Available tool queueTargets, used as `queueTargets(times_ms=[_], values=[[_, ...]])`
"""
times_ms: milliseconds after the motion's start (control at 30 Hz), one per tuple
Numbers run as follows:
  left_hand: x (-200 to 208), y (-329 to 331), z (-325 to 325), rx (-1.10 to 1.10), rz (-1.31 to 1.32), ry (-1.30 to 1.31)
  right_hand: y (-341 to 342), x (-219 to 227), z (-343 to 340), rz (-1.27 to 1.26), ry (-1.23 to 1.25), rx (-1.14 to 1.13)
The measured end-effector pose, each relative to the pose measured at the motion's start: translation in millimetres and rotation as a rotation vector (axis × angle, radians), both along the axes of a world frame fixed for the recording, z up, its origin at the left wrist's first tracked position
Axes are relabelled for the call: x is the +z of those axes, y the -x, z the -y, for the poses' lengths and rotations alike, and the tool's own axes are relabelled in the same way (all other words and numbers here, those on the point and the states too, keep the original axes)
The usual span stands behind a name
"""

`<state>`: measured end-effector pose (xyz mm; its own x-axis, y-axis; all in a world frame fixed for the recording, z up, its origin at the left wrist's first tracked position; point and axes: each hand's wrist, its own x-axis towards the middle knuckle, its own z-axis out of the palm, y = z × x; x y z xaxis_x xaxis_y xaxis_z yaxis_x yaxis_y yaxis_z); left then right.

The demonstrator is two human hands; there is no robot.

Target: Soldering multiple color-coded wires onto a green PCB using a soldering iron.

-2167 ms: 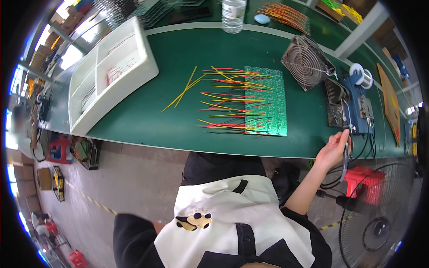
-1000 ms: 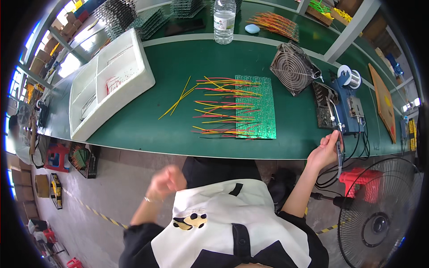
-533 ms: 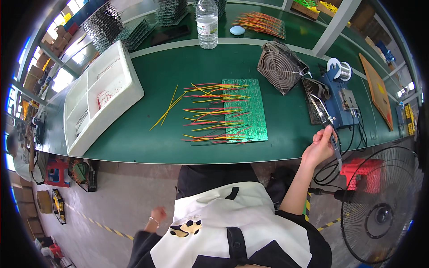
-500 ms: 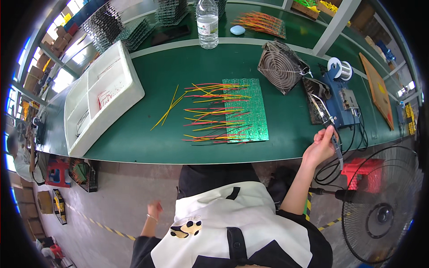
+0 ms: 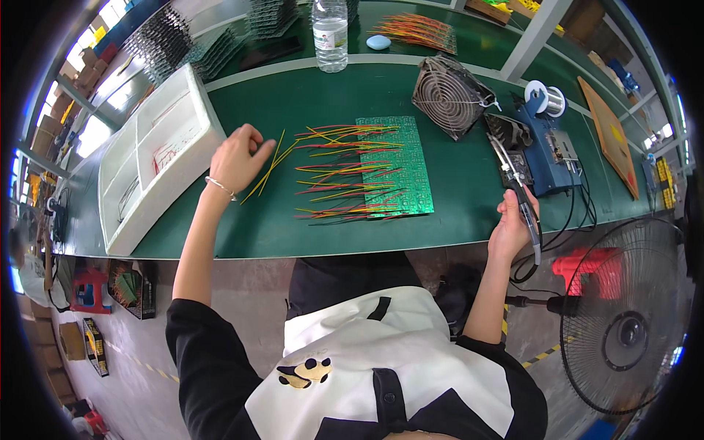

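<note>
**Left Hand Poised by Wires as Right Grips Iron**

At far left, a white, compartmented foam tray (image 5: 209,117) stood angled on the green tabletop (image 5: 293,88), seemingly to keep its contents within reach. Just beside it, the left hand (image 5: 238,158) was poised near two crossed yellow wires (image 5: 268,172), fingers bent, thumb apart, nothing visible in its grasp; whether it touched the surface, one could not tell. At center, red, yellow and black wires (image 5: 345,131) lay in rows, right ends over a green rectangular circuit board (image 5: 411,165), probably spaced to keep sets separate. Past a dark, round-grilled fan (image 5: 451,99), the right hand (image 5: 511,226) was wrapped around a slim, grey-handled soldering iron (image 5: 529,216), presumably held there to stay clear of its metal front. A blue metal box (image 5: 543,165) and white-flanged reel of silver wire (image 5: 546,101) stood beside it, apparently for that hand's convenience.
</note>
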<state>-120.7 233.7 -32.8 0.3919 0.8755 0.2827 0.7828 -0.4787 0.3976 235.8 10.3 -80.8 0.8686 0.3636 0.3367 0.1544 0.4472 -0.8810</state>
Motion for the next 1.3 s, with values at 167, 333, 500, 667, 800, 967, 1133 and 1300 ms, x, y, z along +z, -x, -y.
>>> queueTargets(times_ms=[167,333,500,667,800,967,1133,1300], values=[[-20,-19,-6,-0.017,-0.137,0.049,-1,-2,4,-0.004,0.011,0.032],[-29,-18,-5,-0.009,-0.266,-0.143,5,4,-1,0.015,0.064,0.021],[-7,-29,2,-0.113,-0.157,-0.490,19,11,-7,0.006,0.091,0.136],[18,-86,51,-0.514,0.185,-0.293,31,15,-18,0.042,0.122,0.313],[-4,-115,51,-0.699,0.248,-0.270,35,12,-17,-0.150,0.071,0.381],[-21,-123,50,-0.681,0.357,-0.115,39,6,-13,-0.122,0.083,0.359],[-27,-126,51,-0.641,0.431,-0.064,41,2,-11,-0.045,0.134,0.334],[-28,-126,54,-0.625,0.473,-0.017,42,2,-12,-0.017,0.154,0.324]])
